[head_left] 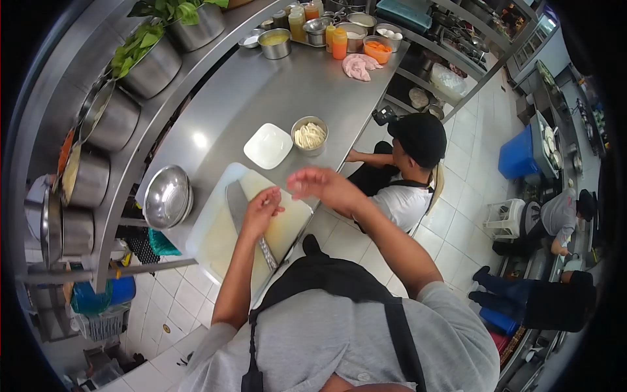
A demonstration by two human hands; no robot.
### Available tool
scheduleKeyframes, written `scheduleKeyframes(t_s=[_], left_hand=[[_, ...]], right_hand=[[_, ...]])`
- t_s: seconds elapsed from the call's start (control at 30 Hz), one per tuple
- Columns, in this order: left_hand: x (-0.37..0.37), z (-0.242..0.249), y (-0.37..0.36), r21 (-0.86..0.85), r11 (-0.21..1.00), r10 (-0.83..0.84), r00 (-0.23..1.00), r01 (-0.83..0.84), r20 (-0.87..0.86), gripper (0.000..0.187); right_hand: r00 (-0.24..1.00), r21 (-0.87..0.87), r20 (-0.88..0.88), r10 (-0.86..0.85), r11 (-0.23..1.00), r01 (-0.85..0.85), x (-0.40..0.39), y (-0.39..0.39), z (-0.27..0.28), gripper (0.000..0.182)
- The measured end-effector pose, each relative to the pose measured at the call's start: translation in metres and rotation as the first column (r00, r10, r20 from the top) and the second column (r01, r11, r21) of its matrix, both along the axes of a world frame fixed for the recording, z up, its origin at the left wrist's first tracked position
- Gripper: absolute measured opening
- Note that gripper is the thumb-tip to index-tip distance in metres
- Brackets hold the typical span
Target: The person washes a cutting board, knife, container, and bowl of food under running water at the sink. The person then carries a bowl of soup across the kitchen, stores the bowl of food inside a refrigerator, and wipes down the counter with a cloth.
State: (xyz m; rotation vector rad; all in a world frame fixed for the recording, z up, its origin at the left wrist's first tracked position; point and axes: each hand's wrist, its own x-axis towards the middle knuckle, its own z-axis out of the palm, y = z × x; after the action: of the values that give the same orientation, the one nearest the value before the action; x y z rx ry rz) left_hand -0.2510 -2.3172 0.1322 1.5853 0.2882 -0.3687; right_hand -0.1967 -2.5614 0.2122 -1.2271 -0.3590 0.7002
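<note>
My left hand (263, 208) hovers over the white cutting board (219, 245), its fingers loosely bent and apart, holding nothing visible. Near the board's right corner, my right hand (320, 184) is raised with its fingers extended and somewhat blurred; no object shows in it. A large knife (236, 198) lies on the board, its patterned handle toward me, partly hidden by my left hand and wrist. Beyond the board stand a square white dish (268, 146) and a metal bowl of pale sliced pieces (309, 134).
Metal bowls (168, 197) sit left of the board. Sauce bottles (339, 43), containers and a pink cloth (360, 66) occupy the counter's far end. A crouching person in a black cap (420, 140) is close on the right. Pots (152, 66) line the left shelf.
</note>
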Motion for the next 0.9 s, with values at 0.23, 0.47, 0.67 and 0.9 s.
scheduleKeyframes(t_s=[0.23, 0.47, 0.67, 0.9], left_hand=[[0.009, 0.021, 0.023, 0.002, 0.999, -0.044, 0.996, 0.044, -0.074, 0.041], [0.042, 0.023, 0.041, 0.143, 0.98, 0.146, 0.986, -0.134, -0.075, 0.041], [0.065, 0.017, 0.044, 0.229, 0.951, 0.238, 0.965, -0.208, -0.11, 0.042], [0.113, -0.003, 0.052, 0.424, 0.872, 0.291, 0.955, -0.243, -0.051, 0.049]], right_hand=[[0.862, -0.036, -0.037, -0.506, 0.863, 0.505, 0.199, -0.013, -0.005, 0.035], [0.702, -0.421, 0.375, -0.606, 0.563, 0.711, 0.395, -0.069, -0.098, 0.055], [0.53, -0.501, 0.805, -0.267, 0.173, 0.848, 0.5, -0.117, -0.117, 0.048], [0.73, -0.736, 0.659, 0.182, -0.044, 0.676, 0.519, -0.154, -0.178, 0.064]])
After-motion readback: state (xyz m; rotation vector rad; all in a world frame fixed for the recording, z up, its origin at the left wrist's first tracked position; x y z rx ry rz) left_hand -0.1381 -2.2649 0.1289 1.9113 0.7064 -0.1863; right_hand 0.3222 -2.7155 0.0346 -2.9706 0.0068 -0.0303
